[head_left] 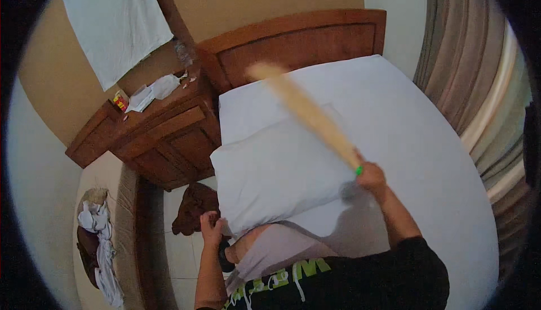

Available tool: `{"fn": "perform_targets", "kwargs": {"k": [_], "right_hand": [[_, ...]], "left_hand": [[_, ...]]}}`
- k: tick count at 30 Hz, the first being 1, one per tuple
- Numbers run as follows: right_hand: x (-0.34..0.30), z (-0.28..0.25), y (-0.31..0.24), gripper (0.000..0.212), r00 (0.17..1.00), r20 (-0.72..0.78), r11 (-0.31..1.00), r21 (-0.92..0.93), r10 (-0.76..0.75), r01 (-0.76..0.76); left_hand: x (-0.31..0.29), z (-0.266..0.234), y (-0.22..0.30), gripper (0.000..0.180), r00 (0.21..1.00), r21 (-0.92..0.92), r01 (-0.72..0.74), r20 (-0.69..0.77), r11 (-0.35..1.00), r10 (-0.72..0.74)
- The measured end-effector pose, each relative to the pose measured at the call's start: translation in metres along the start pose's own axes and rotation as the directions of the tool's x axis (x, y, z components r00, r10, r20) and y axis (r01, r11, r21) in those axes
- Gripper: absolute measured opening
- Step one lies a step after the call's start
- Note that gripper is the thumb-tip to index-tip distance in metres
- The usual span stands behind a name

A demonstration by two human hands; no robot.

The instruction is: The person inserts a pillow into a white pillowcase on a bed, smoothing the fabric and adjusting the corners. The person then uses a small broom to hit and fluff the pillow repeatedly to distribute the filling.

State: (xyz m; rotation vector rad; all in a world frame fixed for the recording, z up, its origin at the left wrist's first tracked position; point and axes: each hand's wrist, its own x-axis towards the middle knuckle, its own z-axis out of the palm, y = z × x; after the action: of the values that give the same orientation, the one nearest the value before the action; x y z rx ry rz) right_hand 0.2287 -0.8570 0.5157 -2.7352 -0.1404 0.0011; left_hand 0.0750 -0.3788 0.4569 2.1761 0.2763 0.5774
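In my right hand (371, 176) is the green-bound end of a long tan hand broom (310, 116), closed in my fingers. The broom slants up and left over the bed, smeared by motion toward its far end. Below it lies a white pillow (265, 177) on the bed's white sheet (428, 158). My left hand (211, 228) is beside the pillow's near left corner, fingers apart and holding nothing that I can see. My bent leg (248, 245) rests against the near edge of the pillow.
A wooden headboard (298, 42) closes the far end. Left stands a wooden cabinet (174, 132) with plastic bags (152, 92) on top. Brown cloth (197, 206) lies on the floor. Bundled cloths (100, 220) sit on a beige padded piece (121, 197). Curtains (465, 56) hang right.
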Motion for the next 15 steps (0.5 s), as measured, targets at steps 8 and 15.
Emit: {"fn": "perform_targets", "kwargs": {"k": [8, 15], "right_hand": [[0.025, -0.002, -0.004, 0.069, 0.972, 0.229, 0.982, -0.163, -0.054, 0.093], [0.056, -0.025, -0.038, 0.072, 0.99, 0.119, 0.982, -0.165, -0.075, 0.094]], "left_hand": [[0.021, 0.015, 0.043, 0.034, 0.959, 0.154, -0.052, 0.282, 0.987, 0.007], [0.039, 0.028, 0.051, 0.043, 0.975, 0.165, -0.086, 0.218, 0.982, 0.049]]}}
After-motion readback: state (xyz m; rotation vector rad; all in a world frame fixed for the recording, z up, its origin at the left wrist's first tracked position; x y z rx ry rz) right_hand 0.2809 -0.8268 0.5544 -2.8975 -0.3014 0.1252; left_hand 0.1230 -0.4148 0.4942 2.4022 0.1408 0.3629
